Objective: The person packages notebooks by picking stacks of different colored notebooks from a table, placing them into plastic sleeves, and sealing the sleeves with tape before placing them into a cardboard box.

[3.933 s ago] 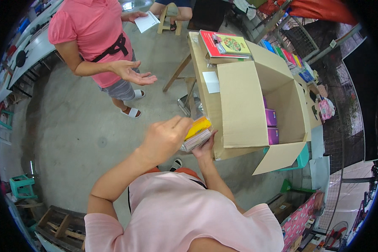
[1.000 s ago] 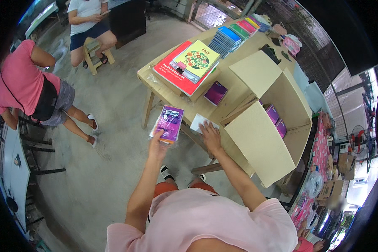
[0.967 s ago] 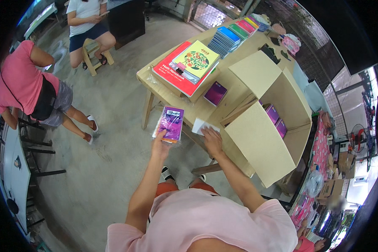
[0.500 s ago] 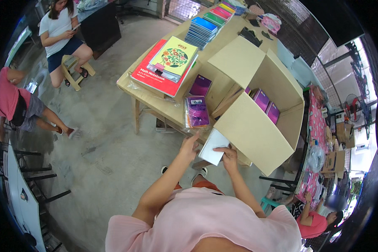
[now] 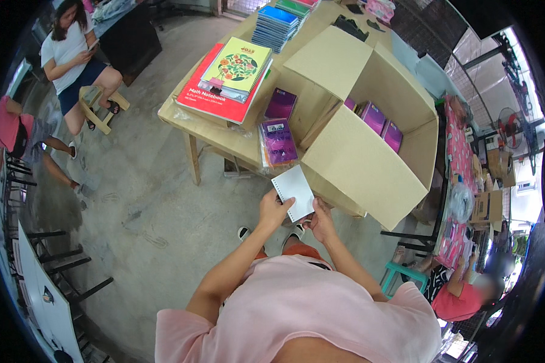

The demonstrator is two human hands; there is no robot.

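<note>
A small white notebook (image 5: 295,187) with a row of binding holes or coils along its left edge is held in front of me, off the near edge of the table. My left hand (image 5: 275,209) grips its lower left side, the thumb lying flat on the white page. At the lower right edge my right hand (image 5: 321,221) pinches it; some of those fingers are hidden underneath. Just beyond lies a purple notebook pack (image 5: 278,142) in clear wrap, and behind that a second purple notebook (image 5: 281,103).
An open cardboard box (image 5: 369,175) with purple notebooks (image 5: 374,118) inside stands on the wooden table (image 5: 181,115). Left of it are a red notebook (image 5: 194,91), a yellow spiral notebook (image 5: 239,63) and a blue stack (image 5: 272,30). A seated person (image 5: 72,60) is at far left; others sit at the sides.
My left hand has come from beside the white notebook to grip its left side. The notebook has turned and shifted slightly left, and my right hand has moved to its lower right edge.
</note>
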